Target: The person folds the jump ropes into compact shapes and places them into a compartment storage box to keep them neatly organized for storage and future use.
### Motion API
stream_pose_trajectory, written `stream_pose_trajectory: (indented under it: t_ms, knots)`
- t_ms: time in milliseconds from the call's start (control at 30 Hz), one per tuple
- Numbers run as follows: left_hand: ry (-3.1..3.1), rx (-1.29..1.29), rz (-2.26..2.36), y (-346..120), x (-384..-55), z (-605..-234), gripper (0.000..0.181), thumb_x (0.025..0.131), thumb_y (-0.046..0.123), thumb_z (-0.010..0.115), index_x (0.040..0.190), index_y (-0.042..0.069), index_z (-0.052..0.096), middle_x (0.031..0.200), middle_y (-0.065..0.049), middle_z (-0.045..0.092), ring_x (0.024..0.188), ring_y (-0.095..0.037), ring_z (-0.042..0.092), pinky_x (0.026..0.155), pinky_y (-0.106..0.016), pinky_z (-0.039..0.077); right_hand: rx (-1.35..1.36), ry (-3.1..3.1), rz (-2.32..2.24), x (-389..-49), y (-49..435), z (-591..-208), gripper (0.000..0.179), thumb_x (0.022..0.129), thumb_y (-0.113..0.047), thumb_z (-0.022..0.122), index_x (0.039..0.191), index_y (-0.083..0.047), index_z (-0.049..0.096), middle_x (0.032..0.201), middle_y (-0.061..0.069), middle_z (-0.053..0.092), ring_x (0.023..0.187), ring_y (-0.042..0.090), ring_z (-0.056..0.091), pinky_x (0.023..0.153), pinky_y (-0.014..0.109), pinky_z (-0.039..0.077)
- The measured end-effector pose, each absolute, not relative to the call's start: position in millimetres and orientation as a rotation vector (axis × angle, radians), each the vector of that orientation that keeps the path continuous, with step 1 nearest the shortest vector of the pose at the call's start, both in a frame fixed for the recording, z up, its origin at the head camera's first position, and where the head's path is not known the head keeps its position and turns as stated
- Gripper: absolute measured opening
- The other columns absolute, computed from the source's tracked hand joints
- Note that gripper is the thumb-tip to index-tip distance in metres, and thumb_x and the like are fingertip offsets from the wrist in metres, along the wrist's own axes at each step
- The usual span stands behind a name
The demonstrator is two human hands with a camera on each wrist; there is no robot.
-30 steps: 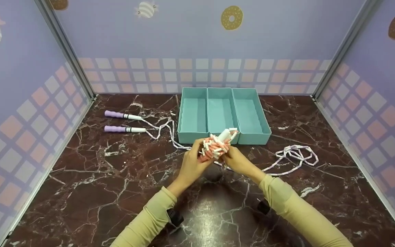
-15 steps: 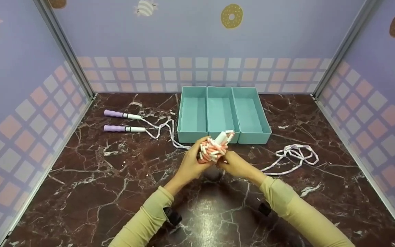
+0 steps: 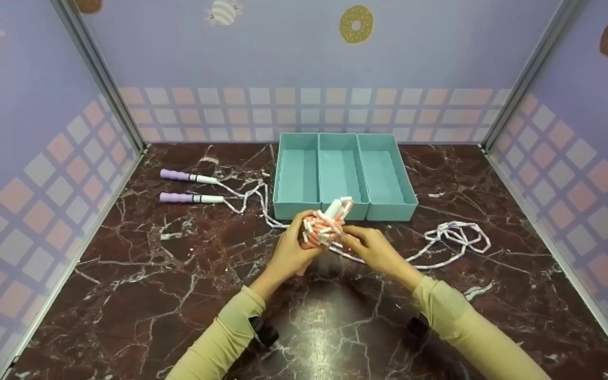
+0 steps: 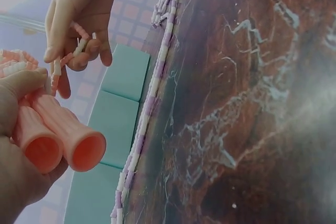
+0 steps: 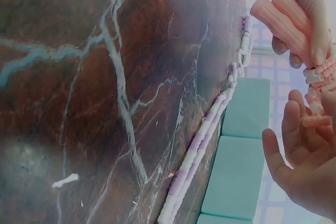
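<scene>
A pink-and-white beaded jump rope point(image 3: 321, 229) is wrapped in a thick bundle, with white handle ends point(image 3: 331, 208) sticking up from it. My left hand point(image 3: 289, 252) grips the bundle and its two pink handles point(image 4: 59, 120), whose hollow ends face the left wrist camera. Just right of it, my right hand point(image 3: 378, 252) holds a loose strand point(image 4: 80, 46) of the same rope between curled fingers, clearest in the left wrist view. Part of the strand is hidden by the fingers. Both hands are above the table, in front of the teal boxes.
Three teal boxes point(image 3: 342, 203) stand side by side at the back. A purple-and-white jump rope lies across the marble table point(image 3: 177, 295), with its purple handles point(image 3: 177, 197) at left and a looped heap point(image 3: 454, 237) at right. Patterned walls enclose three sides.
The bundle and my left hand have shifted slightly left. My right hand has drawn away to the right from the bundle, with the strand among its fingers.
</scene>
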State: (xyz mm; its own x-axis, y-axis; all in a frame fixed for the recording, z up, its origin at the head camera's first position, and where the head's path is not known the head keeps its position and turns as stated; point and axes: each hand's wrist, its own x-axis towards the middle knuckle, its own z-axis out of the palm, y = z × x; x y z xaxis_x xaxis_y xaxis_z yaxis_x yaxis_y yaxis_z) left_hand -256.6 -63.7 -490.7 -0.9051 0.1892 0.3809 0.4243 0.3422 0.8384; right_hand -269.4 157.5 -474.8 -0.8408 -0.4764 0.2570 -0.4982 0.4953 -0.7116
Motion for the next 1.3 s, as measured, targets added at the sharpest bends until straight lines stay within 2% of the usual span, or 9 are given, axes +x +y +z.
stream_pose_trajectory:
  t_ms: [167,267,433,700,867,1067,1300]
  knots:
    - [-2.398,-0.604,-1.618,-64.1,-256.5,-490.8,0.08,0.075,0.006,0.08,0.145,0.018,0.043,0.132,-0.013,0.061,0.111,-0.024,0.06,0.098,-0.041,0.049,0.921,-2.686,1.171,-269.1,159.9,-473.4,0.022,0.101,-0.022,0.056,0.109,-0.008,0.072,0.08,0.007,0.069,0.07,0.007,0.056,0.065,0.021,0.048]
    - [-2.41,-0.616,-1.603,-64.3,-256.2,-491.6,0.076,0.075,0.007,0.08,0.142,0.015,0.046,0.132,-0.014,0.061,0.113,-0.025,0.059,0.1,-0.042,0.048,0.945,-2.691,1.084,-269.5,161.5,-471.2,0.02,0.1,-0.023,0.058,0.104,-0.01,0.073,0.077,0.002,0.068,0.068,0.004,0.054,0.064,0.021,0.047]
    - [-2.421,-0.609,-1.59,-65.1,-255.5,-494.6,0.074,0.075,0.009,0.082,0.14,0.01,0.046,0.13,-0.017,0.061,0.113,-0.028,0.06,0.101,-0.045,0.048,0.945,-2.663,1.024,-270.3,165.2,-464.9,0.021,0.096,-0.023,0.063,0.103,-0.008,0.075,0.082,0.004,0.074,0.068,0.004,0.057,0.065,0.023,0.051]
    - [-2.441,-0.596,-1.596,-63.0,-254.1,-494.7,0.074,0.076,0.013,0.084,0.14,0.008,0.046,0.129,-0.017,0.062,0.114,-0.028,0.061,0.1,-0.044,0.049,0.807,-2.453,1.031,-267.3,168.0,-461.9,0.014,0.09,-0.019,0.071,0.084,-0.008,0.077,0.072,0.001,0.07,0.06,0.004,0.05,0.055,0.02,0.043]
    - [-2.454,-0.578,-1.597,-59.7,-253.2,-494.0,0.074,0.076,0.013,0.083,0.14,0.006,0.047,0.131,-0.018,0.062,0.116,-0.03,0.06,0.103,-0.046,0.048,0.735,-2.281,1.124,-264.2,165.1,-467.6,0.007,0.087,-0.015,0.075,0.092,-0.01,0.076,0.071,0.001,0.071,0.06,0.002,0.052,0.052,0.019,0.045]
    - [-2.44,-0.625,-1.629,-57.9,-252.7,-496.8,0.07,0.078,0.02,0.083,0.137,0.003,0.048,0.126,-0.018,0.063,0.111,-0.025,0.061,0.099,-0.04,0.05,0.737,-2.198,1.349,-262.8,164.8,-472.9,0.019,0.088,-0.012,0.073,0.107,-0.015,0.075,0.072,-0.001,0.066,0.062,0.001,0.052,0.052,0.018,0.044]
    - [-2.475,-0.61,-1.877,-61.7,-254.0,-500.1,0.069,0.079,0.016,0.082,0.139,0.008,0.049,0.127,-0.013,0.061,0.107,-0.016,0.058,0.099,-0.03,0.048,0.841,-2.312,1.52,-264.2,169.8,-474.3,0.028,0.086,-0.005,0.073,0.114,-0.007,0.07,0.077,0.008,0.066,0.068,0.004,0.056,0.062,0.018,0.049]
